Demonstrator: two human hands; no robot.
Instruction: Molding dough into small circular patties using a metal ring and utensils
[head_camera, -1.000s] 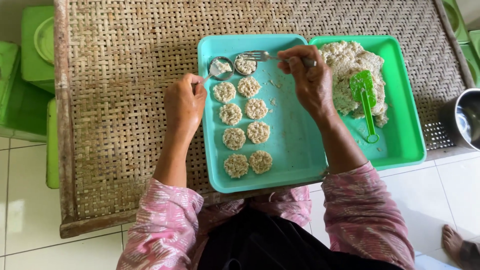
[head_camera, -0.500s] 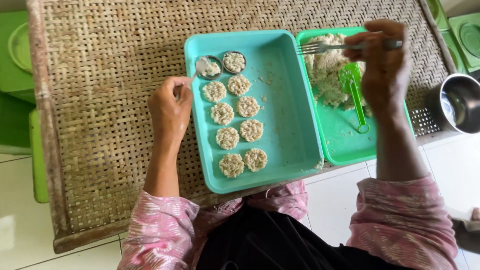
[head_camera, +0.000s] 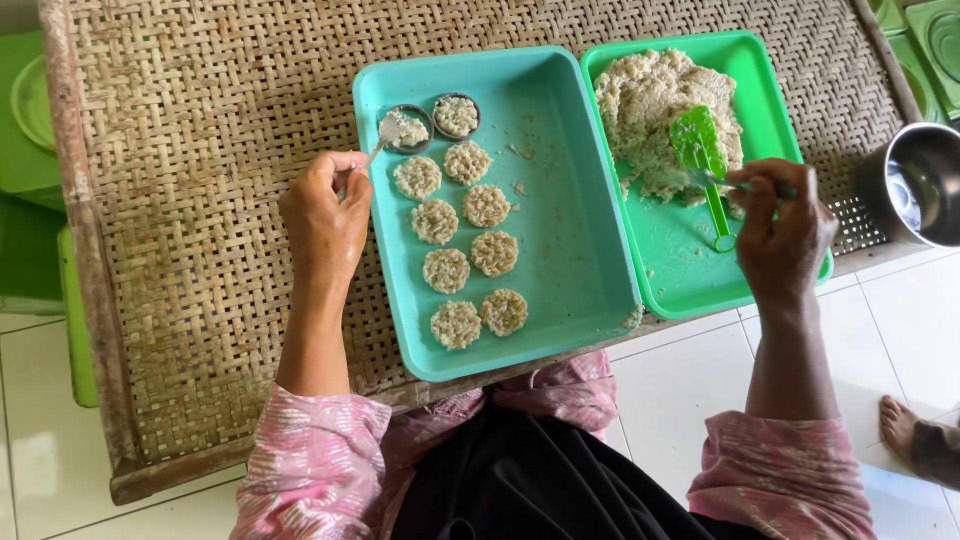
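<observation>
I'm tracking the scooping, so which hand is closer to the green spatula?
Right. The right hand sits against the green spatula in the green tray; the left hand is across the teal tray, holding a spoon.

A woven rattan table (head_camera: 200, 200) stood on white floor tiles (head_camera: 700, 400); green plastic stools (head_camera: 30, 130) sat at nine o'clock.
</observation>
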